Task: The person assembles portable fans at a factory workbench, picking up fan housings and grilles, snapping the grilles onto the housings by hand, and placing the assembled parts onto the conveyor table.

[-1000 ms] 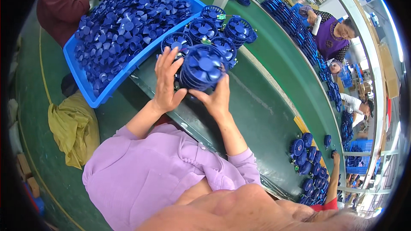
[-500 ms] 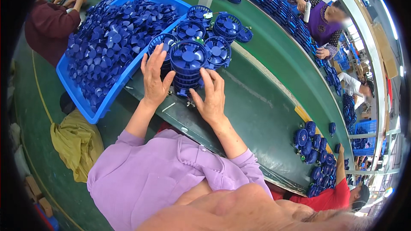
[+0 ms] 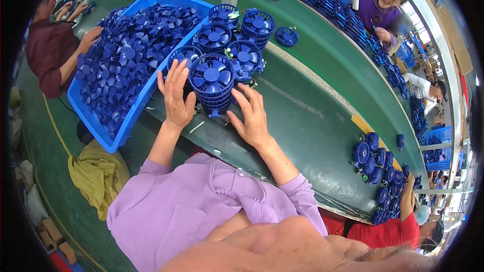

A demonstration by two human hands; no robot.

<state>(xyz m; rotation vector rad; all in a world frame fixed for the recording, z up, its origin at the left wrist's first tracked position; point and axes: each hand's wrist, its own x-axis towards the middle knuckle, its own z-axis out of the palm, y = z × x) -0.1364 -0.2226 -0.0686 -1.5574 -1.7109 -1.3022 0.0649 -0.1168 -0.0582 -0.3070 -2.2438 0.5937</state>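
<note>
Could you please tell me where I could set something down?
The worktop is bare between the right hand and the right-side fan cluster. It is crowded around the left hand, with fan stacks beside the blue tray.

Scene bright, fairly even; you have the strongest white patches along the right rim. Soft pale sheen on the green tabletop; small highlights on the blue fan stack, which reads sharp. Smeared oval, upper right. Fisheye bows the white beam rightward; black vignette fills your corners.
</note>
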